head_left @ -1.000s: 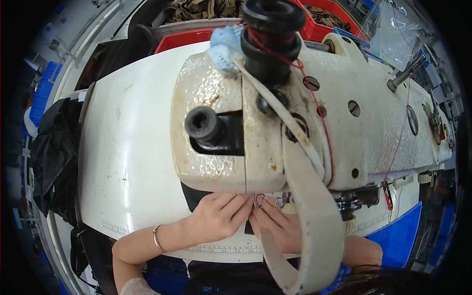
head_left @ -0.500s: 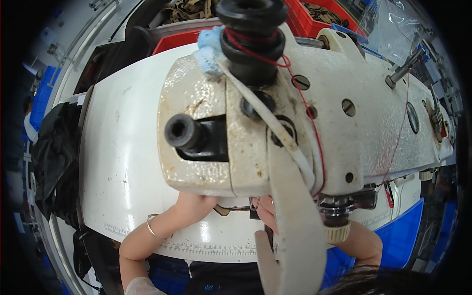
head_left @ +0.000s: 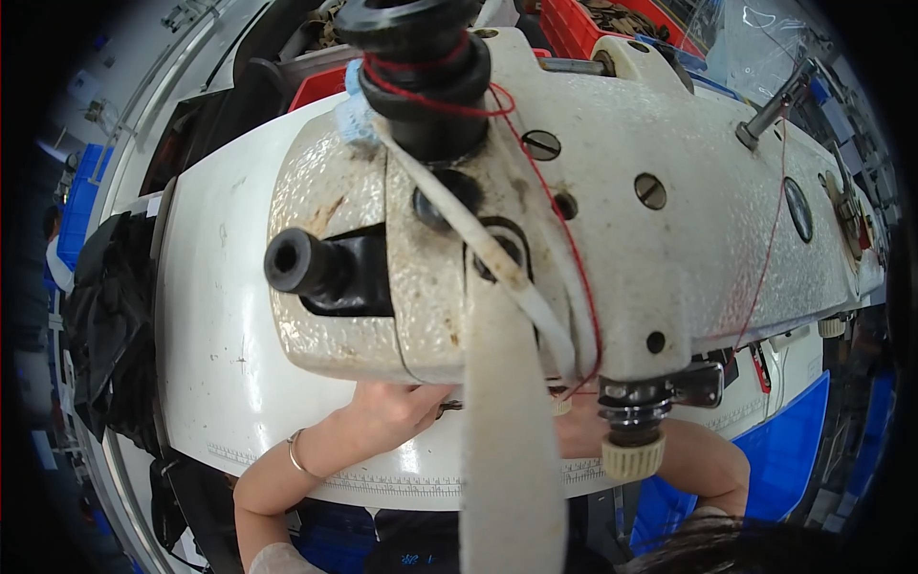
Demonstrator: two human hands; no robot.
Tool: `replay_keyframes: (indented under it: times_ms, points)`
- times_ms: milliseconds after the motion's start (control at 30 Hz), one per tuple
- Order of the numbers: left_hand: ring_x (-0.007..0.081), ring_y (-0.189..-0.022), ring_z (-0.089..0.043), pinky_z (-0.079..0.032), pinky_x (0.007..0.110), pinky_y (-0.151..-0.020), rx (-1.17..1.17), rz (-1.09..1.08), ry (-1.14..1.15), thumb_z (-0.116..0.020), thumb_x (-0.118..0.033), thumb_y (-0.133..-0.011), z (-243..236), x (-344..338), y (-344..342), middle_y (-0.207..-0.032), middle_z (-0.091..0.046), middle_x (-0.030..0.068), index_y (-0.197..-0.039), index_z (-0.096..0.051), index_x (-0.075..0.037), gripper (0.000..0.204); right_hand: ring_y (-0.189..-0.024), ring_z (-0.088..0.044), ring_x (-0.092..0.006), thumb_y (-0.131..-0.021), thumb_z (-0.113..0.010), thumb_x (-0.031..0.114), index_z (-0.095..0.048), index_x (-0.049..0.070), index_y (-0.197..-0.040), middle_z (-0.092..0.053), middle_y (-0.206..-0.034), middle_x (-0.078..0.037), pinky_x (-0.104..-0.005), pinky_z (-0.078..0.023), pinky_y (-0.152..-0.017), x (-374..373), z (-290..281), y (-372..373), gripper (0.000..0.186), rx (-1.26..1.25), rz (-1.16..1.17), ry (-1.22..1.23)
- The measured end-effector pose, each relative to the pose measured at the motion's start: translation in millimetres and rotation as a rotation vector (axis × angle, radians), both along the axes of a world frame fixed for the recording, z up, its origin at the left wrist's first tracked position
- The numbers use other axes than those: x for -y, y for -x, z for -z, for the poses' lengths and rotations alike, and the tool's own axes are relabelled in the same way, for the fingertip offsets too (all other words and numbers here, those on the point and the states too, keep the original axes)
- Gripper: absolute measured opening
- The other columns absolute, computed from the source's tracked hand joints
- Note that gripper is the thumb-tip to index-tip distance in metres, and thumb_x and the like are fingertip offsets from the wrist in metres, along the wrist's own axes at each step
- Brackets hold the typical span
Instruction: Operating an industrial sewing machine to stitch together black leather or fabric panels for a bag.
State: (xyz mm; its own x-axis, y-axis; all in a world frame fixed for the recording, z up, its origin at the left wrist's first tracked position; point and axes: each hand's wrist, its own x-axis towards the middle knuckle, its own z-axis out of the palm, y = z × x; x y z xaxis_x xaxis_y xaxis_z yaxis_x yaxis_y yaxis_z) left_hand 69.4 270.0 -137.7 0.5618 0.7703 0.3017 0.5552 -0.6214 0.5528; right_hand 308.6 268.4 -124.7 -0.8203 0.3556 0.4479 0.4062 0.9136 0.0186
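A white sewing machine head (head_left: 430, 325) fills the middle of the view and hides much of my hands. Below its lower edge my left hand (head_left: 390, 413) is closed, fingertips pressed together beside a small dark piece (head_left: 448, 408) that I cannot name. My right hand (head_left: 577, 427) is on the other side of a broad pale strap (head_left: 513, 430), which hangs in front; its fingers are hidden. Red thread (head_left: 574, 258) runs down the machine toward that hand. A cream-coloured knob (head_left: 633, 456) hangs close to my right forearm (head_left: 688, 459).
The white table (head_left: 215, 335) carries a printed ruler strip (head_left: 382, 485) along its near edge. Black fabric (head_left: 110, 325) hangs at the left. Red bins (head_left: 574, 29) stand behind the machine, and a blue bin (head_left: 775, 450) is at the right.
The machine and strap have shifted left in view. My left hand shows more of its closed fingers; my right hand's fingers, partly visible before, are now hidden. The small dark piece shows less.
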Motion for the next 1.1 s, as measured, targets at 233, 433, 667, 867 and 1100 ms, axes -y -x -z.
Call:
replay_keyframes:
  times_ms: [233, 433, 667, 867, 1100]
  points:
    - [0.0302, -0.091, -0.062, -0.05, 0.041, -0.08, -0.036, 0.021, -0.02, -0.063, 0.002, -0.056, -10, -2, 3, -0.098, -0.065, 0.0117, -0.094, -0.07, -0.004, 0.038, -0.078, -0.056, -0.0197, -0.065, -0.059, 0.015, -0.049, 0.009, -0.069, -0.053, -0.07, -0.004, -0.0277, -0.046, -0.065, -5, 3, 5, 0.013, 0.013, -0.039, 0.006]
    - [0.0297, -0.093, -0.062, -0.05, 0.041, -0.082, -0.076, 0.057, -0.04, -0.064, 0.001, -0.056, 2, 0, 6, -0.098, -0.066, 0.0111, -0.092, -0.07, -0.005, 0.037, -0.076, -0.056, -0.0168, -0.064, -0.059, 0.015, -0.049, 0.009, -0.068, -0.057, -0.073, -0.004, -0.026, -0.045, -0.061, -4, 6, 3, 0.013, 0.015, -0.043, 0.003]
    - [0.0298, -0.092, -0.062, -0.05, 0.04, -0.08, -0.1, 0.093, -0.048, -0.064, -0.002, -0.06, -13, -4, 2, -0.097, -0.065, 0.0121, -0.091, -0.07, -0.003, 0.032, -0.075, -0.057, -0.0182, -0.064, -0.061, 0.014, -0.051, 0.008, -0.069, -0.061, -0.079, -0.007, -0.0275, -0.046, -0.061, -5, 7, 3, 0.013, 0.024, -0.063, 0.079]
    - [0.0294, -0.095, -0.06, -0.049, 0.04, -0.081, -0.076, 0.157, -0.047, -0.062, 0.0, -0.061, -23, -9, -6, -0.1, -0.063, 0.0123, -0.095, -0.068, 0.0, 0.035, -0.075, -0.06, -0.0265, -0.069, -0.067, 0.017, -0.058, 0.005, -0.085, -0.061, -0.08, -0.011, -0.0341, -0.049, -0.063, -7, 37, -25, 0.021, -0.226, 0.294, 0.622]
    - [0.0272, -0.099, -0.059, -0.047, 0.043, -0.084, -0.152, 0.12, -0.166, -0.06, 0.002, -0.057, -28, -9, 6, -0.104, -0.063, 0.01, -0.101, -0.067, -0.001, 0.045, -0.077, -0.06, -0.0281, -0.068, -0.069, 0.02, -0.06, 0.006, -0.089, -0.06, -0.082, -0.011, -0.0369, -0.049, -0.063, -21, 15, -8, 0.026, -0.304, 0.185, 0.614]
